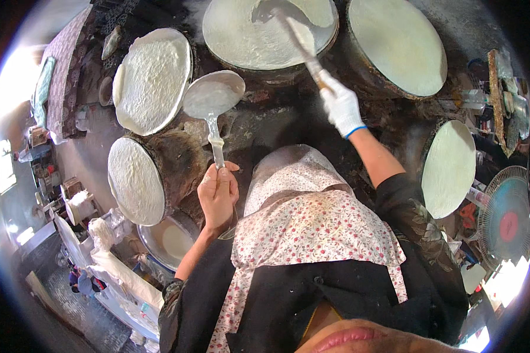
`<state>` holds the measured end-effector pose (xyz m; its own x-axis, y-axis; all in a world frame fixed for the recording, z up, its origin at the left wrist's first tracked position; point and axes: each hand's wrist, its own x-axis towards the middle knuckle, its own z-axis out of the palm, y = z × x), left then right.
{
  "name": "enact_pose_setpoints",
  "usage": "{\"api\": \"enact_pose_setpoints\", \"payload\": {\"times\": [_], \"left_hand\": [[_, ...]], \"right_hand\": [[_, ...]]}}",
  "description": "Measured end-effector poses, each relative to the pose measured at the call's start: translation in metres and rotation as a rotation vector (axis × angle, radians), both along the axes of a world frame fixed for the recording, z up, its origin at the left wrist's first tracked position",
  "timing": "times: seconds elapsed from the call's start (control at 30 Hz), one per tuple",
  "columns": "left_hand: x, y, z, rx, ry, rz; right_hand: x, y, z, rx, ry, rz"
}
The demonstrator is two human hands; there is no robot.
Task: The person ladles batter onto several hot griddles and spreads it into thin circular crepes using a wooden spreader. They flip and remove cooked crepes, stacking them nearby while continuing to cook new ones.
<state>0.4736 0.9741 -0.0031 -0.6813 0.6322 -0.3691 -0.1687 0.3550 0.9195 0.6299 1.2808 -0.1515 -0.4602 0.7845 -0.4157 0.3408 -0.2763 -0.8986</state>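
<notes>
A: Left hand (pixel 219 199)?
B: Bare fingers gripping ladle (pixel 214 105) by its handle; white-coated bowl sits near top-centre pan (pixel 268 72), left side.
A: Right hand (pixel 340 109)?
B: Gloved, fingers wrapped round long tool (pixel 300 46). Blurred far end over same pan; contact unclear.

window (pixel 5 167): left, glaring | floor (pixel 109 320): grey, lower left | fan (pixel 506 226): far right

Blown-out white glare left and lower right | dim, shadowed middle | right hand (pixel 340 107) blurred | fisheye-bent edges, black rim
</notes>
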Motion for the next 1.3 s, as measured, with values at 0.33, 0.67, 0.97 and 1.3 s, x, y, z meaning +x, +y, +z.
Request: {"api": "enact_pose_setpoints", "payload": {"times": [0.33,0.67,0.97,1.3], "left_hand": [[0.013,0.015,0.002,0.047,-0.018,0.009],[0.009,0.025,-0.006,0.055,0.010,-0.011],[0.002,0.036,0.002,0.026,-0.100,-0.039],[-0.027,0.037,0.002,0.018,-0.113,-0.088]], "right_hand": [[-0.008,-0.057,0.017,0.431,-0.159,0.338],[0.014,-0.027,-0.006,0.201,-0.052,0.064],[-0.034,0.056,0.018,-0.032,0.257,-0.168],[-0.003,0.003,-0.051,0.642,-0.114,-0.281]]}}
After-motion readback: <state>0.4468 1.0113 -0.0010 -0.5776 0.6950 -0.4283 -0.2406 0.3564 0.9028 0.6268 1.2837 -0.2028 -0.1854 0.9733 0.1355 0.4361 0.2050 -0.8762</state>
